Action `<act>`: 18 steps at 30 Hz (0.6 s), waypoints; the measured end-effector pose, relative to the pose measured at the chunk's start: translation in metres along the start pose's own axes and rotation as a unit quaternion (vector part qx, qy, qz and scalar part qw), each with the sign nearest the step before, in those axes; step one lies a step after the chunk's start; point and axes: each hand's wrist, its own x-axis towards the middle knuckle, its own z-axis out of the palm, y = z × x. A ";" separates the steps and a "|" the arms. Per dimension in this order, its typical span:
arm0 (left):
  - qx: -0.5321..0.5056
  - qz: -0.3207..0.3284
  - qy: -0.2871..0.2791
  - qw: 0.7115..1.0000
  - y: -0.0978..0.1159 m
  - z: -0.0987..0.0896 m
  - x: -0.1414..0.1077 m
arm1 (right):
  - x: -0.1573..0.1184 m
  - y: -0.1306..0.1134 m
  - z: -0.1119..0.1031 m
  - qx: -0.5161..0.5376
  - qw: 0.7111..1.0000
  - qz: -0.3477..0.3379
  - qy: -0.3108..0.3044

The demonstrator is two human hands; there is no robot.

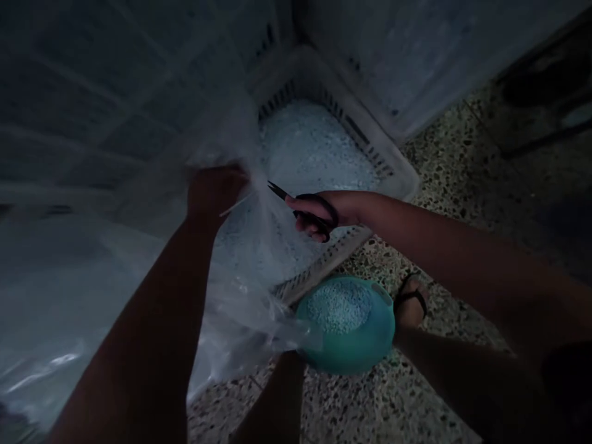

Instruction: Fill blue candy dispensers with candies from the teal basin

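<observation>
Dark scissors (279,191) beside a gathered clear plastic bag (266,213), tips pointing left and far, long axis slanting back toward near right, right hand (318,213) with fingers curled around them, left hand (216,187) clamped on the bag, white crate (403,179) beneath, speckled floor (441,154), dim light.

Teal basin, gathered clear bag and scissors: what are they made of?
Basin: probably smooth moulded plastic, evenly coloured with a handle slot. Bag: likely thin plastic film, see-through and finely creased. Scissors: slim dark blades, probably metal; black handle material unclear, too dim.
</observation>
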 end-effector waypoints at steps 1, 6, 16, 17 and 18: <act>-0.006 -0.012 0.017 1.000 0.001 0.001 -0.001 | 0.006 -0.002 -0.002 -0.023 1.000 0.004 0.004; -0.045 0.003 0.029 0.999 0.001 0.002 -0.002 | 0.015 -0.004 -0.005 -0.071 0.997 0.017 -0.040; -0.155 0.041 0.077 0.984 -0.016 0.021 0.003 | 0.010 0.007 0.000 -0.159 0.986 -0.013 -0.057; -0.155 0.036 0.074 0.984 -0.016 0.020 0.004 | 0.010 0.006 0.000 -0.163 0.984 -0.012 -0.068; -0.157 0.033 0.071 0.984 -0.016 0.020 0.005 | 0.011 0.006 0.001 -0.165 0.983 -0.011 -0.078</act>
